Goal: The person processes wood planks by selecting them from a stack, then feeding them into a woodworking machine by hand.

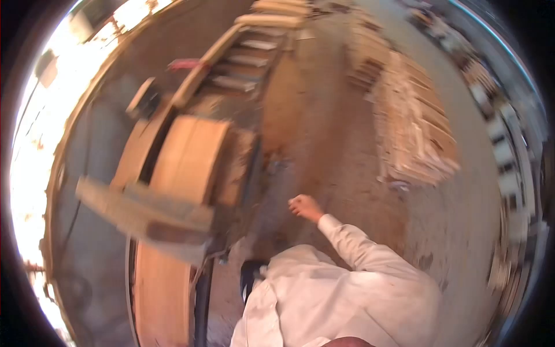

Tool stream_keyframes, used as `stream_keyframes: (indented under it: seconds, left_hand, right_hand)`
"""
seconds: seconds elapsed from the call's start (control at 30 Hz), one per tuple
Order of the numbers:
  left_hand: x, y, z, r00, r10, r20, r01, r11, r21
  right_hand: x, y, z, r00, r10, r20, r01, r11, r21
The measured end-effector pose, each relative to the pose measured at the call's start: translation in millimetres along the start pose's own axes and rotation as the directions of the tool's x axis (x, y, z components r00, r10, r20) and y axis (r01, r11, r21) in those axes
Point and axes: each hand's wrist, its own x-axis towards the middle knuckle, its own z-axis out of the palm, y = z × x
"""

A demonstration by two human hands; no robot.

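My right hand (306, 208) hangs in front of my body over the floor, at the end of a pale sleeve. Its fingers look loosely curled in, with nothing visible in them, though the picture is smeared by motion. Left of it stands a machine with a grey cross-piece (144, 214) over a wide wooden surface. Part of that wooden surface (191, 156) shows beyond the cross-piece, and more of it on the near side. My hand touches none of this. My left hand is out of view.
Beyond the machine lies a slatted frame like a roller conveyor (243, 63), with planks at its far end. A long stack of wooden boards (413, 124) rests on the floor (341, 144) to the right. Blurred items line the far right wall; bright openings are on the left.
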Motion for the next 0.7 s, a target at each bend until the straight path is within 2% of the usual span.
stream_keyframes:
  seconds: [0.07,0.1,0.17,0.27,0.37,0.4,0.5,0.57,0.63,0.7]
  left_hand:
    - [-9.1,-24.5,32.6,0.995,0.098,-0.032,-0.095,0.991,0.091]
    - [-15.6,-26.1,33.4,0.995,0.098,-0.032,-0.094,0.990,0.109]
    - [-15.7,-23.8,33.3,0.980,-0.030,0.196,-0.005,0.984,0.175]
    - [-13.1,-17.9,19.1,0.940,-0.236,0.247,0.259,0.964,-0.064]
    - [5.2,-11.7,-14.2,0.797,-0.392,0.459,0.537,0.807,-0.244]
    - [11.7,-4.7,-34.5,0.794,-0.409,0.450,0.555,0.790,-0.261]
    - [27.7,12.8,-67.8,0.786,-0.439,0.435,0.587,0.751,-0.303]
    - [28.1,14.8,-71.2,0.784,-0.423,0.455,0.584,0.751,-0.309]
    - [24.3,13.2,-58.5,0.756,-0.422,0.500,0.599,0.754,-0.270]
    - [24.4,10.2,-57.2,0.740,-0.422,0.525,0.606,0.756,-0.246]
  right_hand:
    - [12.7,-18.1,16.3,0.999,-0.043,0.010,0.043,0.999,-0.031]
    - [21.9,-24.4,26.2,0.997,-0.076,-0.008,0.076,0.997,-0.023]
    - [25.7,-52.4,43.7,0.994,-0.105,0.043,0.106,0.994,-0.025]
    - [40.1,-77.3,59.2,0.983,-0.166,0.079,0.171,0.982,-0.073]
    - [64.2,-103.8,68.9,0.971,-0.228,0.064,0.233,0.970,-0.076]
    - [74.4,-113.1,72.3,0.962,-0.272,0.024,0.273,0.958,-0.087]
    - [104.5,-157.4,78.0,0.926,-0.374,-0.042,0.341,0.882,-0.324]
    - [129.5,-181.6,89.9,0.737,-0.656,-0.161,0.541,0.716,-0.441]
    - [147.9,-215.2,95.9,0.763,-0.636,-0.120,0.504,0.700,-0.505]
    - [181.3,-233.2,102.4,0.701,-0.708,-0.093,0.544,0.613,-0.573]
